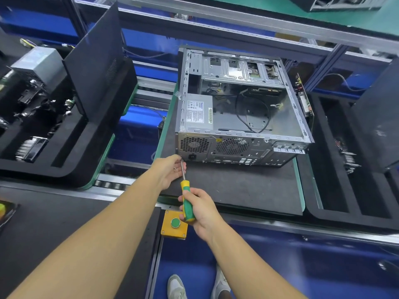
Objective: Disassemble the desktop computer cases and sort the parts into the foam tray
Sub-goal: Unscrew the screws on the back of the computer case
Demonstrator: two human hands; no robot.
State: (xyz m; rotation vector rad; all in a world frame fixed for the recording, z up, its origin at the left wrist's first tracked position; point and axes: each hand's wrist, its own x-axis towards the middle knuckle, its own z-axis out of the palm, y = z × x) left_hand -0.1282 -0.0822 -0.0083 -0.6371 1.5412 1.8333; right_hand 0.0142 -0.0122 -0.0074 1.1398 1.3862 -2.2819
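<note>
Computer case [237,145] sits open side up, mid counter [237,190]; foam tray [71,160] to its left. Right grip [200,210] wraps the screwdriver [187,201] handle. Left grip [170,171] pinches the shaft at the case's near-left corner. Risks: tip slips, jabs left fingers; freed screw rolls off counter.

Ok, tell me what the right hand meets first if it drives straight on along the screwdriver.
The computer case: the screwdriver in the right hand points its tip at the rear panel's lower left corner, near the power socket, seemingly touching. The left hand flanks the shaft there.
</note>
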